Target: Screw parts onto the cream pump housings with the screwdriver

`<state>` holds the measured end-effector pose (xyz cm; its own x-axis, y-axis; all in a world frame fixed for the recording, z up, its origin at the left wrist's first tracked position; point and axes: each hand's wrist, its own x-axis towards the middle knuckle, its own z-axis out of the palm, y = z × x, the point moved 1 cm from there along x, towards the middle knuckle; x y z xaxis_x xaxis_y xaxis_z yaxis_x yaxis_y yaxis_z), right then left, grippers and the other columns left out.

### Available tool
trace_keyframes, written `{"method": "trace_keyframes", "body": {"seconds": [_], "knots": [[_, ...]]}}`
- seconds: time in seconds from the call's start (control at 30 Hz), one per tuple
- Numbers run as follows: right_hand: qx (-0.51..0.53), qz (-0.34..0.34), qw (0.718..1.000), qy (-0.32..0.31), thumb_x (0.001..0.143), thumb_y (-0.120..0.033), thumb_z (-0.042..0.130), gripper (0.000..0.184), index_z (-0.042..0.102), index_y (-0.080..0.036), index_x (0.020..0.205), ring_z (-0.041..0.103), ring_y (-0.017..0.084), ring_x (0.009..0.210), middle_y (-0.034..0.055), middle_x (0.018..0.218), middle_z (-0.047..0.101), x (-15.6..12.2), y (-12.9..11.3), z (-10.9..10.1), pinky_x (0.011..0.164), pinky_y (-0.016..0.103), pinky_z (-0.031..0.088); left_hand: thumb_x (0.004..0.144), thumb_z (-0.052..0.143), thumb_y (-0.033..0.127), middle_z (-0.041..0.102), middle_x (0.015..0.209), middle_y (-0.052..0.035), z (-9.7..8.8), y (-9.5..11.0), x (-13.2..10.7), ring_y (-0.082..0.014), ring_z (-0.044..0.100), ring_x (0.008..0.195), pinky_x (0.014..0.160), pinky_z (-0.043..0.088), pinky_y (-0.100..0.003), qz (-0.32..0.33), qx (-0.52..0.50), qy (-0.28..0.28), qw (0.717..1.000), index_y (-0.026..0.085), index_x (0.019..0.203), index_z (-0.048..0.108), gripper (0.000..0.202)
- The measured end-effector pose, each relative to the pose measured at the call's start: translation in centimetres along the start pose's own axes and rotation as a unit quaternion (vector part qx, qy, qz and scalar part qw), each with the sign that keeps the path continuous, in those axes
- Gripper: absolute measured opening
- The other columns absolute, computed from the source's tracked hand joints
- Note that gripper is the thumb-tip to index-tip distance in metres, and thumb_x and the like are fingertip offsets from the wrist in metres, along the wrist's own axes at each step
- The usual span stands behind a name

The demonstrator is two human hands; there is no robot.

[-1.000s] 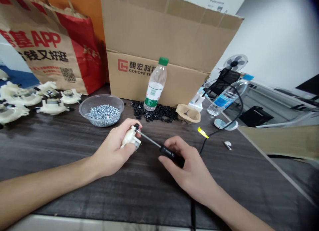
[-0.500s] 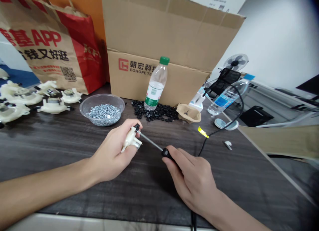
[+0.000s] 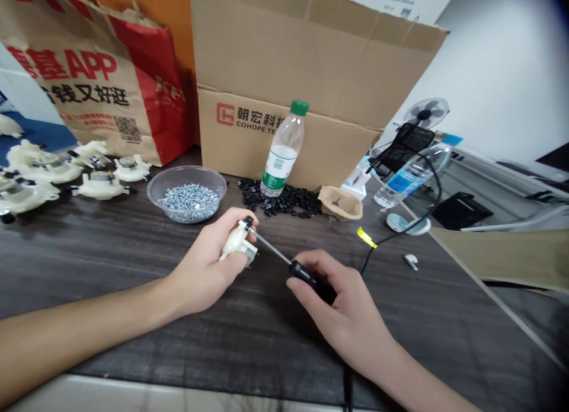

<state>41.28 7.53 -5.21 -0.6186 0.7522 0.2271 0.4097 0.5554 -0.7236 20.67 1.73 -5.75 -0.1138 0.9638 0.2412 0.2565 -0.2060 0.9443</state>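
My left hand [image 3: 208, 264] is closed around a small cream plastic part [image 3: 239, 242] held just above the dark wooden table [image 3: 133, 317]. My right hand [image 3: 342, 305] grips the black handle of a screwdriver [image 3: 302, 272]. Its thin metal shaft runs up and left, and the tip meets a black piece at the top of the plastic part. A clear bowl of silver screws [image 3: 187, 194] stands just behind my left hand.
Several cream plastic assemblies [image 3: 102, 184] lie at the far left. Behind stand a paper bag [image 3: 89, 80], a large cardboard box [image 3: 302, 80], a green-capped bottle [image 3: 284, 151], a heap of black parts [image 3: 284, 200], a brown paper cup [image 3: 341, 202], a black cable [image 3: 377, 246] and a lying bottle [image 3: 409, 172].
My right hand has shifted its grip along the screwdriver handle, fingers turning about it. The left hand and the plastic part stay nearly in place. The view has drifted slightly.
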Motion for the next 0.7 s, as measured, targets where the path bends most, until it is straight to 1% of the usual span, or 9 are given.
{"method": "trace_keyframes", "body": {"seconds": [0.03, 0.1, 0.2, 0.27, 0.3, 0.37, 0.43, 0.63, 0.7], "knots": [[-0.038, -0.031, 0.998, 0.029, 0.086, -0.029, 0.06, 0.006, 0.057, -0.023, 0.086, 0.057, 0.014, 0.06, -0.0036, 0.07, 0.061, 0.1, 0.2, -0.1, 0.054, 0.027, 0.045, 0.07, 0.043, 0.006, 0.053, 0.088, 0.003, 0.1, -0.2, 0.1, -0.01, 0.047, 0.069, 0.057, 0.038, -0.02, -0.027, -0.034, 0.001, 0.999, 0.023, 0.107, 0.048, 0.041], [-0.123, -0.117, 0.983, 0.072, 0.085, -0.022, 0.06, 0.01, 0.058, -0.022, 0.095, 0.062, 0.015, 0.064, -0.0005, 0.077, 0.066, 0.1, 0.5, -0.5, 0.056, 0.028, 0.049, 0.068, 0.044, 0.006, 0.054, 0.09, 0.0021, 0.3, -0.4, 0.2, -0.0107, 0.048, 0.071, 0.056, 0.037, -0.02, -0.061, -0.082, 0.0, 0.995, 0.023, 0.107, 0.048, 0.043], [-0.28, -0.25, 0.922, 0.094, 0.088, -0.017, 0.056, 0.021, 0.057, -0.018, 0.109, 0.065, 0.019, 0.067, 0.0045, 0.08, 0.068, -0.2, 0.5, -0.8, 0.057, 0.031, 0.052, 0.066, 0.044, 0.007, 0.054, 0.089, 0.001, 0.4, -0.4, 0.1, -0.0112, 0.048, 0.07, 0.055, 0.037, -0.021, -0.079, -0.102, -0.008, 0.992, 0.022, 0.106, 0.049, 0.043], [-0.343, -0.294, 0.887, 0.096, 0.089, -0.015, 0.055, 0.025, 0.056, -0.013, 0.114, 0.063, 0.019, 0.063, 0.0057, 0.077, 0.068, -0.4, 0.4, -0.8, 0.054, 0.032, 0.051, 0.067, 0.043, 0.007, 0.054, 0.089, 0.0006, 0.3, -0.4, 0.0, -0.0117, 0.048, 0.071, 0.055, 0.036, -0.022, -0.07, -0.077, -0.012, 0.994, 0.022, 0.106, 0.049, 0.043], [-0.355, -0.301, 0.88, 0.094, 0.089, -0.014, 0.055, 0.025, 0.056, -0.011, 0.114, 0.062, 0.018, 0.059, 0.0052, 0.074, 0.067, -0.5, 0.3, -0.7, 0.05, 0.032, 0.05, 0.068, 0.043, 0.007, 0.054, 0.089, 0.0006, 0.2, -0.4, -0.1, -0.0119, 0.048, 0.071, 0.056, 0.036, -0.022, -0.061, -0.056, -0.012, 0.997, 0.022, 0.107, 0.049, 0.042], [-0.355, -0.301, 0.881, 0.086, 0.09, -0.014, 0.054, 0.023, 0.056, -0.009, 0.112, 0.059, 0.016, 0.054, 0.004, 0.071, 0.064, -0.7, 0.2, -0.5, 0.044, 0.031, 0.046, 0.071, 0.043, 0.008, 0.055, 0.088, 0.0009, 0.1, -0.4, -0.3, -0.0121, 0.048, 0.07, 0.057, 0.037, -0.023, -0.041, -0.009, -0.013, 0.999, 0.023, 0.107, 0.049, 0.04], [-0.344, -0.289, 0.89, 0.079, 0.091, -0.014, 0.053, 0.022, 0.056, -0.008, 0.112, 0.058, 0.015, 0.053, 0.0034, 0.071, 0.063, -0.9, 0.1, -0.2, 0.04, 0.03, 0.043, 0.073, 0.043, 0.008, 0.055, 0.087, 0.0014, 0.1, -0.4, -0.4, -0.0118, 0.047, 0.068, 0.058, 0.037, -0.024, -0.026, 0.021, -0.018, 0.999, 0.023, 0.107, 0.048, 0.037], [-0.312, -0.274, 0.906, 0.08, 0.092, -0.014, 0.051, 0.021, 0.055, -0.009, 0.111, 0.056, 0.015, 0.054, 0.004, 0.074, 0.062, -1.4, -0.2, 0.1, 0.04, 0.029, 0.04, 0.074, 0.043, 0.01, 0.051, 0.083, 0.0022, 0.3, 0.0, -0.7, -0.0116, 0.045, 0.066, 0.055, 0.036, -0.024, -0.026, 0.012, -0.021, 0.999, 0.022, 0.105, 0.047, 0.033], [-0.281, -0.255, 0.923, 0.069, 0.092, -0.014, 0.05, 0.02, 0.056, -0.011, 0.111, 0.054, 0.015, 0.053, 0.0029, 0.071, 0.06, -1.5, -0.2, 0.1, 0.041, 0.03, 0.039, 0.074, 0.043, 0.01, 0.051, 0.081, 0.0023, 0.4, 0.1, -0.6, -0.0115, 0.044, 0.065, 0.055, 0.035, -0.024, -0.028, 0.013, -0.021, 0.999, 0.022, 0.104, 0.046, 0.033]]}}
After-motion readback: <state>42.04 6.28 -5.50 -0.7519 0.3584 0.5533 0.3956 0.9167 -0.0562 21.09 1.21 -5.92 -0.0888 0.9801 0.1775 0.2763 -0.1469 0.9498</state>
